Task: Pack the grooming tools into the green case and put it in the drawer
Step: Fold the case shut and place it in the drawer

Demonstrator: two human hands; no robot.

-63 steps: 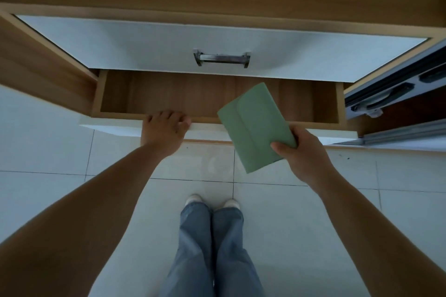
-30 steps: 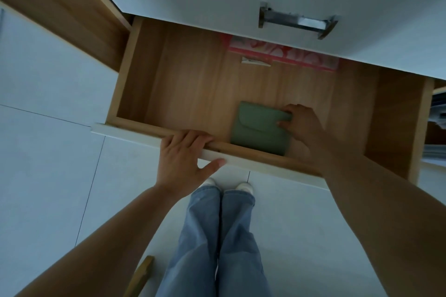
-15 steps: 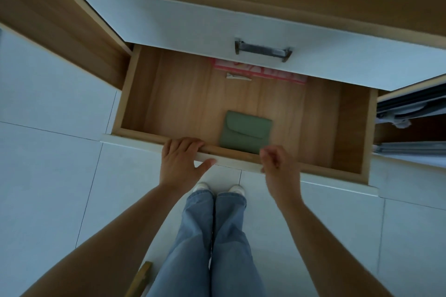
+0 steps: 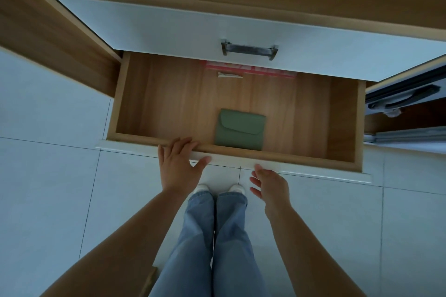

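Just beyond the left hand, the green case lay flat inside the open drawer; packing appeared complete. Left fingers rested on the drawer's front edge; the right hand hovered relaxed, holding nothing; closing remained.

Pale tiled floor, thin grout lines. Wood cabinet; white upper drawer front, metal handle. Light dim.

Red-and-white packet at drawer back, mostly covered by upper drawer front, print unreadable, small pale clip too small to identify, left hand fingertips hidden over drawer rim, green case near edge behind rim, both forearms cut by bottom edge
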